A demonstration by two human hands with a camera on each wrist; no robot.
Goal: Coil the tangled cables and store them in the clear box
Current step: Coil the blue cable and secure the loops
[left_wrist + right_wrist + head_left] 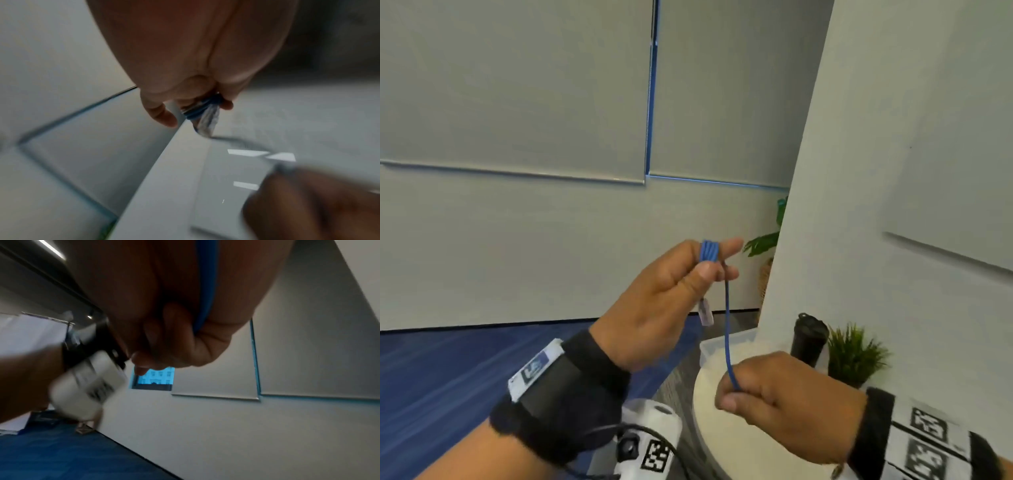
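Note:
A thin blue cable is wound in several turns round the raised fingers of my left hand, and the thumb presses on the turns. A clear plug hangs below that hand. The cable drops to my right hand, which pinches it in a closed fist over a white round table. The clear box shows only as a corner behind the cable. In the left wrist view the blue turns sit at the fingertips, blurred. In the right wrist view the cable runs across the right palm.
A black bottle and a small green potted plant stand at the table's back right, against a white wall panel. Blue carpet covers the floor on the left. A larger plant stands in the far corner.

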